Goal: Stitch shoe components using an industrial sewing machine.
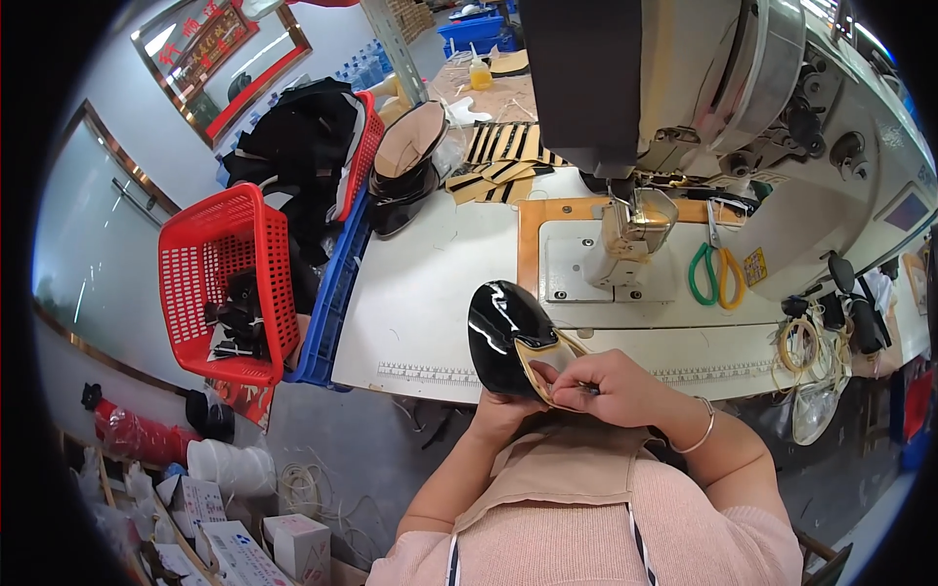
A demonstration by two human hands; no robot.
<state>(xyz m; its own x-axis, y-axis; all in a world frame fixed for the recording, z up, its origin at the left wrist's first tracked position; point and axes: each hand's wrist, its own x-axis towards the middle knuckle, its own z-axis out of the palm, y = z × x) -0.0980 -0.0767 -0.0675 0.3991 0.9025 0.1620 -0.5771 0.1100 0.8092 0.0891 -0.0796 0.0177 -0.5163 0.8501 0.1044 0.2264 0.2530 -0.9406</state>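
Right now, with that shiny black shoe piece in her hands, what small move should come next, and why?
Probably carry the black shoe upper forward to the sewing machine's needle: both hands, left hand and right hand, hold it short of the machine.

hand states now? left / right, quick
Left hand: mostly hidden beneath the black shoe upper, gripping it from below.
Right hand: closed, fingers pinching the upper's tan lining edge.

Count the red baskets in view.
2. One red basket stands at the table's left end, holding black pieces. The other is tilted behind it, beside a black pile. More may be hidden.
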